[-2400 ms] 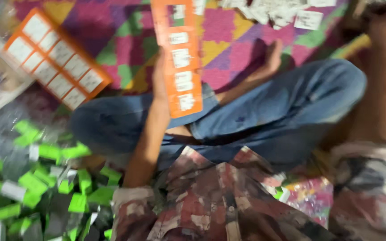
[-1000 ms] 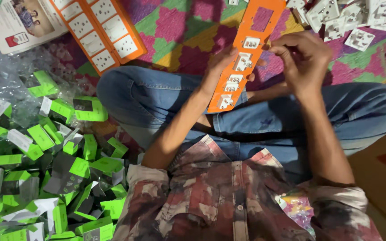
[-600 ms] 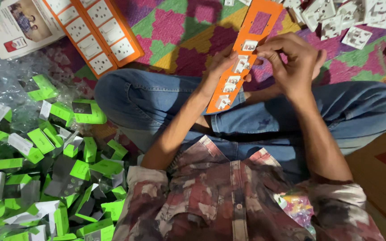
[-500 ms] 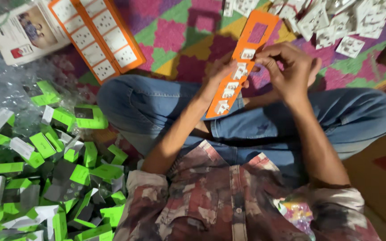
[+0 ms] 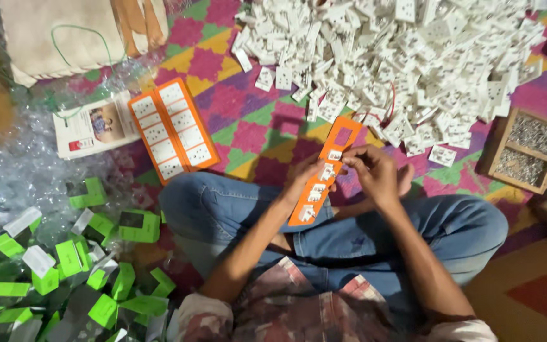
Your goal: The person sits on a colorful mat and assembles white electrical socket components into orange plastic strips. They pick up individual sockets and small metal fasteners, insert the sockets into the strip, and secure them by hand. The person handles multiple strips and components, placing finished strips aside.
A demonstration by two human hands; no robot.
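Observation:
I sit cross-legged in blue jeans on a patterned mat. My left hand (image 5: 304, 177) grips the side of a long orange card strip (image 5: 343, 133) that carries several small white socket plates. My right hand (image 5: 375, 171) pinches at the strip near its upper middle, fingers on one white plate (image 5: 335, 154). The strip's top window is empty. The strip tilts up to the right above my knees.
A big heap of white socket plates (image 5: 400, 57) lies ahead. Two filled orange strips (image 5: 171, 130) lie left of it beside a printed leaflet (image 5: 93, 126). Green and white boxes (image 5: 64, 266) pile at left. A wooden tray of screws (image 5: 523, 149) sits right.
The view has lifted, bringing the white heap and the screw tray into sight. Both hands stay on the orange strip; the right fingers moved to a plate near its upper part.

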